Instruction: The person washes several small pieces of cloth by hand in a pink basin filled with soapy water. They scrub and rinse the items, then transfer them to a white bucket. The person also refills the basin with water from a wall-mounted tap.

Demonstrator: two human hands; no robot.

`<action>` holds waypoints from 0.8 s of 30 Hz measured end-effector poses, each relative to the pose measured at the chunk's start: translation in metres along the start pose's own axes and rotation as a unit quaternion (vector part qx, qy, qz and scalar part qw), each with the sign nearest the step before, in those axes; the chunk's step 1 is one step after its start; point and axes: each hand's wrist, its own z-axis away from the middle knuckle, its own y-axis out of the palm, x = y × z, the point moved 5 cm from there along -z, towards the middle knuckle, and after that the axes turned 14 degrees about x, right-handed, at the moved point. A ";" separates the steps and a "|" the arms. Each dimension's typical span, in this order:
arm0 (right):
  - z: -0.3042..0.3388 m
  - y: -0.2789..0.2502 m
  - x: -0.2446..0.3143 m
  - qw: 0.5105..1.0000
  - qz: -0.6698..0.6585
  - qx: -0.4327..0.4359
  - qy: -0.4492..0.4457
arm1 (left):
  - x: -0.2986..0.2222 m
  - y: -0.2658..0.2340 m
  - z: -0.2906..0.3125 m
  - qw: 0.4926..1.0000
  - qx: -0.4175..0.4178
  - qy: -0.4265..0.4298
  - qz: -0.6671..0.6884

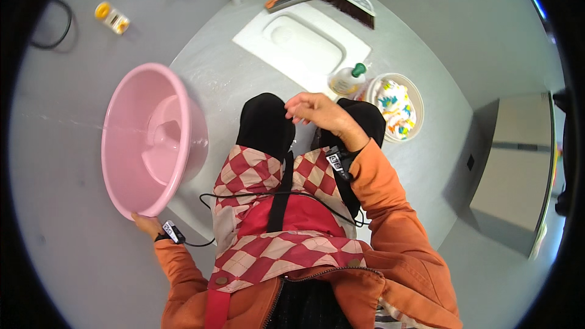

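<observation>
Two hands are showing. The large pink plastic basin (149, 140) is standing tilted on its edge on the grey floor (73, 256) at the person's left, its near rim being gripped by the left hand (148, 226), fingers closed over the rim. The white squat pan (301, 42) is lying ahead of the knees. Right of it, a white bowl (396, 108) of patterned cloth is sitting just beside a soap bottle (350, 79) with a green cap. The right hand (317, 113) is hovering over the right knee, fingers loosely curled, holding nothing.
</observation>
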 end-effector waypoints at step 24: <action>0.035 -0.016 -0.058 0.996 -0.051 -0.072 0.025 | 0.084 0.013 0.037 0.912 0.079 -0.283 0.288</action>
